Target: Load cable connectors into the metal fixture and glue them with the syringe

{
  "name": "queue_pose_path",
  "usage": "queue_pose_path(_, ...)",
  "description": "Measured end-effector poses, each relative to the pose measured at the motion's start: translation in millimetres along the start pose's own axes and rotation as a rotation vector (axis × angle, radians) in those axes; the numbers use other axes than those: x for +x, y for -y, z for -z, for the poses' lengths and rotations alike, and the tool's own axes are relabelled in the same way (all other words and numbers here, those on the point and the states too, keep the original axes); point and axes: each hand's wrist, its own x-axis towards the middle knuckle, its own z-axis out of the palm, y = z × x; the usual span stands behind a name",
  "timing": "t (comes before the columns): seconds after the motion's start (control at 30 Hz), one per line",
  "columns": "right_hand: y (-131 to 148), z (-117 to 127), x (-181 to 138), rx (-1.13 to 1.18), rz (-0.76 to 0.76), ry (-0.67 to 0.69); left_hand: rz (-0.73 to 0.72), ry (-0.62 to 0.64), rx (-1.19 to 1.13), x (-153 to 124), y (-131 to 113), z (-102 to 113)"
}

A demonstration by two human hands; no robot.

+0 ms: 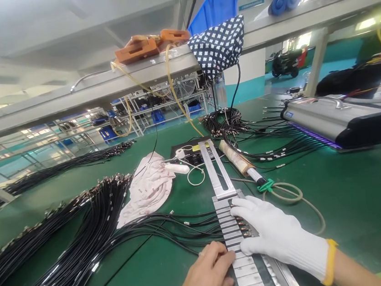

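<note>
Black cables (pixel 186 224) run in from the left across the green tabletop (pixel 354 188). Their metal tips sit in the slots of a metal jig (pixel 246 272), right in front of the person.

The right hand (pixel 276 234) wears a white glove. Its fingers (pixel 244 206) lie flat and spread on top of the cable tips. They press down and do not grip anything. The bare left hand (pixel 208 274) is at the left edge of the jig. Its fingers are curled, with the tips touching the jig where a cable comes in. I cannot tell if they pinch a cable or just push on it.

I think the work in hand is seating the tips in their slots. To do it well, the gloved hand should press straight down and flat, so no tip pops out. The left hand should guide one cable at a time, in line with its slot, and not tug sideways. Crossed cables near the jig look like the main trouble, so each one should lie straight.

A big bundle (pixel 84 237) of more cables lies to the left, with a white cloth (pixel 147 189) beside it. A slotted bar (pixel 217 167) sticks out past the jig.
</note>
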Motion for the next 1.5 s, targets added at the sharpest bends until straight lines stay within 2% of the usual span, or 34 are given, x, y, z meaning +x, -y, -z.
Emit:
queue_pose_path(0.3, 1.4, 3.4, -1.3, 0.007, 0.008, 0.010, 0.001, -0.073, -0.017, -2.7, 15.7, -23.6)
queue_pose_path(1.0, 0.4, 1.9, 1.7, 0.002, -0.005, 0.021, 0.030, -0.038, -0.081, -2.1, 13.2, -18.6)
queue_pose_path(1.1, 0.4, 3.3, 2.2, 0.012, -0.003, 0.032, 0.056, -0.003, -0.120, 0.0, 7.2, -9.4)
queue_pose_path(1.23, 0.1, 4.6, 2.4, 0.017, -0.011, 0.047, 0.128, 0.066, -0.242, 3.3, -7.7, 15.2)
queue_pose_path(1.37, -7.3, -1.5, 4.3, 0.000, -0.032, 0.049, 0.134, -0.012, -0.370, 4.6, -14.9, 36.3)
queue_pose_path(1.5, -23.7, -13.2, 7.1, -0.015, 0.016, 0.026, 0.166, -0.069, -0.352, 0.0, -19.4, 55.8)
